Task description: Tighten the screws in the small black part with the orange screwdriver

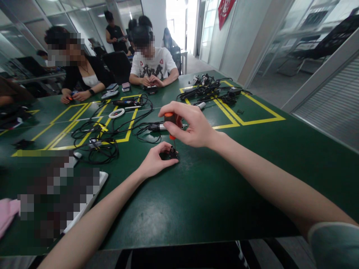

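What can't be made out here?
In the head view:
Screwdriver tip: too small to tell what it meets on the black part.
Screwdriver handle: partly covered by the right hand.
Pink item: cut off by the left edge.
White-edged object: mostly hidden by pixelation.

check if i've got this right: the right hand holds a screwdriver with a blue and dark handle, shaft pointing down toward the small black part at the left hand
The colour is wrong: the head view shows an orange and dark screwdriver handle, not blue and dark. The right hand does hold it, shaft pointing down toward the small black part at the left hand.
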The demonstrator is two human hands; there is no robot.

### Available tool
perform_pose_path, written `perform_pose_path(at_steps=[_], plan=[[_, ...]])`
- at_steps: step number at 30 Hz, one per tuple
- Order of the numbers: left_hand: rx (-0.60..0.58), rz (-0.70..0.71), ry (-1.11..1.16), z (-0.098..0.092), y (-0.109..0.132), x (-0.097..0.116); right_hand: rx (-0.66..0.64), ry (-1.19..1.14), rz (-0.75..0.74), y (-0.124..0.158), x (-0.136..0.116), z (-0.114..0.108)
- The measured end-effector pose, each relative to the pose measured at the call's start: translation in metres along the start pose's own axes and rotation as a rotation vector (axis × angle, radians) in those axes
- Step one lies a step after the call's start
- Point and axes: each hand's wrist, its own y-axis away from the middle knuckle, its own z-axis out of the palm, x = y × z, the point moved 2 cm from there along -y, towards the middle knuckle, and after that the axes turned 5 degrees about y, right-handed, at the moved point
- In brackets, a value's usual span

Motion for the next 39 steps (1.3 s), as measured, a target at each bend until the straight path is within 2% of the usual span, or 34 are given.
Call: perform_pose_path(at_steps=[5, 13, 20, 25, 32, 36, 39], plan=[[-0.009, 0.009, 0.000, 0.0010, -0.0004, 0.0003, -0.010, -0.003, -0.001, -0.0004, -0.0011, -0.0022], [-0.018, 0.026, -0.047, 0.0024, -0.0012, 0.0028, 0.058, -0.031, 0.088, -0.0023, -0.0022, -0.0050], [-0.013, 0.002, -0.047, 0.0047, -0.0024, -0.0021, 0.090, 0.019, 0.103, -0.0013, 0.0012, -0.0036], [-0.021, 0.003, -0.059, 0.0048, -0.0036, -0.0038, 0.001, -0.116, 0.132, 0.0009, 0.0005, -0.0016], [-0.035, 0.044, -0.129, 0.0048, -0.0032, -0.0061, 0.003, -0.377, 0.277, -0.0013, -0.0009, -0.0027], [-0.049, 0.084, -0.151, 0.0046, -0.0035, -0.0057, 0.016, -0.385, 0.277, 0.0000, -0.0012, -0.0012], [-0.067, 0.098, -0.154, 0.0038, -0.0039, -0.0044, -0.031, -0.464, 0.254, 0.0023, 0.0007, -0.0008]])
